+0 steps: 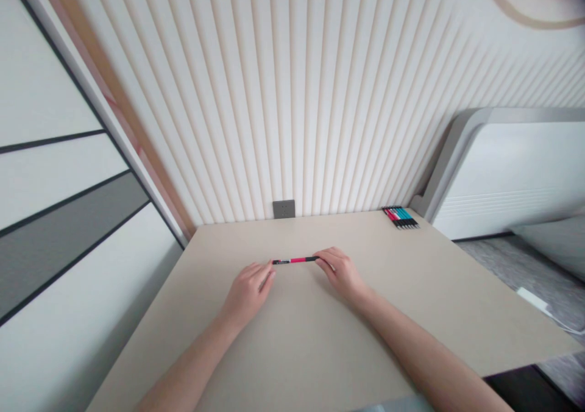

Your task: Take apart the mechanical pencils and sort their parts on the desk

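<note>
A slim red and black pen [298,259] lies level between my two hands, over the middle of the pale table. My left hand [249,291] pinches its black left end between thumb and fingers. At the other black end, my right hand [339,272] has its fingertips closed on the pen. The pen's middle, with a red stretch and a white mark, shows between the hands. Both tips are partly covered by fingers.
At the table's [292,339] back right corner lies a row of several pens [401,217], red, teal and black. A dark wall socket [284,209] sits behind the table. A bed headboard [516,174] stands to the right, a white cabinet [77,272] to the left.
</note>
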`<action>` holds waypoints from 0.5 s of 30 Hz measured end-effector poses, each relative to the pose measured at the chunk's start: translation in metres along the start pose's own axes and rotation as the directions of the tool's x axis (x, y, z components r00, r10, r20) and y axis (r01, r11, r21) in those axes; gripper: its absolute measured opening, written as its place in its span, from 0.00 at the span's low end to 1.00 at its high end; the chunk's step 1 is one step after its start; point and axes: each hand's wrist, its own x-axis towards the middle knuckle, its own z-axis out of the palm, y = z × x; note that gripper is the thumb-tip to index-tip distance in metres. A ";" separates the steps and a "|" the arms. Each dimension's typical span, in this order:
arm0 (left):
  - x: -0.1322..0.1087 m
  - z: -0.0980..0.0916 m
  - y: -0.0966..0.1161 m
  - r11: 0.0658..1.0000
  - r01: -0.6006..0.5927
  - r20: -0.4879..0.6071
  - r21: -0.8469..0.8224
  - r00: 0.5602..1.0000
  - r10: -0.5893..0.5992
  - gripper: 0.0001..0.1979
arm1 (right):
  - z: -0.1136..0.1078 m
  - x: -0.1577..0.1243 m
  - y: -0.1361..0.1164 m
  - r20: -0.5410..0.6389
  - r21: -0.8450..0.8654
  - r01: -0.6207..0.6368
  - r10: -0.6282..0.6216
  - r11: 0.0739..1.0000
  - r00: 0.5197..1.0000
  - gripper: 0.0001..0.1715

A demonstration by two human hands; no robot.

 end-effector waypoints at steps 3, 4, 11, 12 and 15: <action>0.000 0.001 0.000 0.999 -0.028 -0.008 0.016 1.000 0.029 0.14 | -0.002 0.001 0.000 0.009 -0.019 -0.001 0.001 1.000 1.000 0.16; 0.001 0.001 0.000 0.999 -0.026 -0.024 0.021 0.999 0.027 0.14 | -0.002 0.001 0.000 0.001 -0.025 -0.007 0.007 1.000 1.000 0.16; 0.001 0.004 -0.002 1.000 -0.028 -0.048 -0.002 0.998 0.028 0.13 | -0.003 0.004 -0.003 -0.013 -0.025 -0.009 0.009 1.000 1.000 0.16; 0.001 0.004 -0.002 1.000 -0.025 -0.046 -0.015 0.999 0.024 0.13 | -0.003 0.005 -0.002 -0.008 -0.024 -0.006 0.006 1.000 1.000 0.15; 0.001 0.005 0.001 0.999 0.015 -0.070 -0.041 0.997 -0.017 0.14 | -0.002 0.005 -0.001 -0.013 -0.011 -0.008 0.007 1.000 1.000 0.15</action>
